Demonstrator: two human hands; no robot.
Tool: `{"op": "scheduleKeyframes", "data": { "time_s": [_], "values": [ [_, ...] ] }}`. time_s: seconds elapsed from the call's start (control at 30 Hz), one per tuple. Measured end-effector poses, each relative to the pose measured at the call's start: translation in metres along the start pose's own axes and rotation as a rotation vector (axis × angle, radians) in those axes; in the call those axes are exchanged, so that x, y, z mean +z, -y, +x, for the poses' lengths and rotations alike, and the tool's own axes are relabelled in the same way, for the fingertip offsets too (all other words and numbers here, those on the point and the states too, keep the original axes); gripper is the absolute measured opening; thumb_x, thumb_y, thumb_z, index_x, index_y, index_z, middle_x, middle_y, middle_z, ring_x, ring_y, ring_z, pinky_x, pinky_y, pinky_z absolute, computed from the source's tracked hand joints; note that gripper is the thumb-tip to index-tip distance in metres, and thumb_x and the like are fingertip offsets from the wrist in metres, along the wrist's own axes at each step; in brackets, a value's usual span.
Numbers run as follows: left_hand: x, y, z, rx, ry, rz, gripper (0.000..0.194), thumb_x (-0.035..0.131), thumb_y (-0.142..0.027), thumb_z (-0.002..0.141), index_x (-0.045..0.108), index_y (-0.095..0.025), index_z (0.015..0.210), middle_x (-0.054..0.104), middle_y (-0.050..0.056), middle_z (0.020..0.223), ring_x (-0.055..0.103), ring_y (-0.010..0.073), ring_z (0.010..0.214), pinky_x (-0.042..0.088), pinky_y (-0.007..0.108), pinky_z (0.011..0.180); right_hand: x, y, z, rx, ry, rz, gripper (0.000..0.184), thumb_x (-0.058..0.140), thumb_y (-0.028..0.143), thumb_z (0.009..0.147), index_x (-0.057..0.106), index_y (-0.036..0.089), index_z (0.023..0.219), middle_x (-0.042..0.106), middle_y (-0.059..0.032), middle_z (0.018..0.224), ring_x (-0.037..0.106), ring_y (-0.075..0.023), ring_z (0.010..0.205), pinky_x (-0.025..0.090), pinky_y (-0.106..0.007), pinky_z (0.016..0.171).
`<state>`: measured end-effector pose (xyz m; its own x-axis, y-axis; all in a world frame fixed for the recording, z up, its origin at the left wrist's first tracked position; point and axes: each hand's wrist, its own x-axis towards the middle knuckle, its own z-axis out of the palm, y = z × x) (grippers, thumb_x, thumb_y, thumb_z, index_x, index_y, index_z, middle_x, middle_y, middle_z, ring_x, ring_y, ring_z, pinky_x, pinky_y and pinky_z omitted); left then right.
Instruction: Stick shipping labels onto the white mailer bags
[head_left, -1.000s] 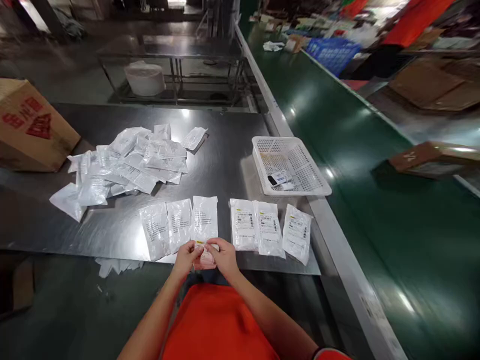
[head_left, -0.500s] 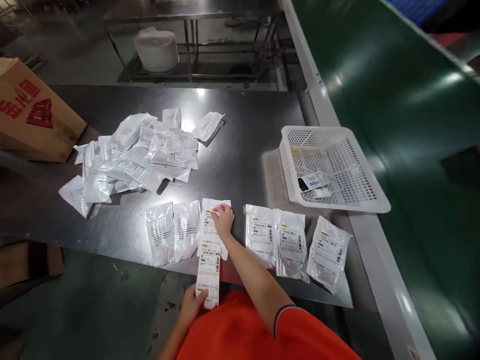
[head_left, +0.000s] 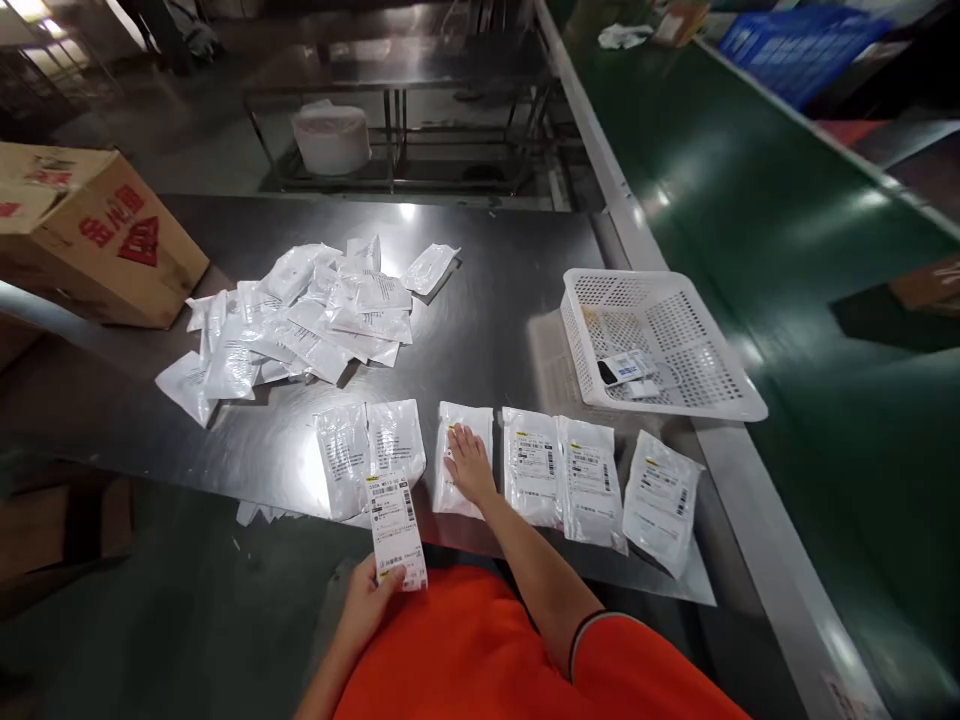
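My right hand [head_left: 470, 463] lies flat, fingers spread, on a white plastic pouch [head_left: 454, 425] near the steel table's front edge. Below the edge, my left hand [head_left: 367, 600] pinches the lower end of a strip of printed labels [head_left: 395, 528], held upright. Two unlabelled pouches [head_left: 367, 450] lie left of the pressed pouch. Three pouches with labels [head_left: 562, 470] lie to its right in a row.
A loose pile of white pouches [head_left: 300, 320] covers the table's middle left. A cardboard box [head_left: 97, 235] stands at the far left. A white mesh basket [head_left: 660, 345] sits at the right, by a green conveyor belt [head_left: 750, 220]. A white roll [head_left: 331, 138] sits behind the steel table [head_left: 480, 300].
The label strip in my left hand is now shorter and apart from the pouch. My right hand went from fingertips at the pouch's top to lying flat on its middle.
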<state>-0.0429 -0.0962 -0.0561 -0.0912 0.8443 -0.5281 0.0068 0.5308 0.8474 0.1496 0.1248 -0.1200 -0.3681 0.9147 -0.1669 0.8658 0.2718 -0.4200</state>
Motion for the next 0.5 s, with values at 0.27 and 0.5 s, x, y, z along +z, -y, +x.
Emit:
{"op": "scheduleKeyframes", "data": {
  "time_s": [0.27, 0.5],
  "values": [
    [-0.022, 0.014, 0.009, 0.130, 0.238, -0.051, 0.082, 0.065, -0.074, 0.077, 0.061, -0.001, 0.114, 0.067, 0.027, 0.118, 0.065, 0.0365, 0.109, 0.052, 0.046, 0.094, -0.035, 0.080, -0.031, 0.000, -0.059, 0.660, 0.045, 0.045, 0.045, 0.094, 0.068, 0.016, 0.120, 0.068, -0.0117, 0.122, 0.062, -0.0242, 0.117, 0.046, -0.042, 0.106],
    [-0.029, 0.017, 0.034, 0.239, 0.027, 0.046, 0.086, 0.067, -0.056, 0.078, 0.044, -0.001, 0.140, 0.050, 0.025, 0.145, 0.050, 0.0333, 0.135, 0.036, 0.046, 0.116, -0.043, 0.140, -0.066, 0.206, -0.018, 1.149, 0.032, 0.074, 0.039, 0.051, 0.066, 0.017, 0.071, 0.061, -0.0021, 0.069, 0.056, -0.0176, 0.071, 0.045, -0.032, 0.070]
  ]
}}
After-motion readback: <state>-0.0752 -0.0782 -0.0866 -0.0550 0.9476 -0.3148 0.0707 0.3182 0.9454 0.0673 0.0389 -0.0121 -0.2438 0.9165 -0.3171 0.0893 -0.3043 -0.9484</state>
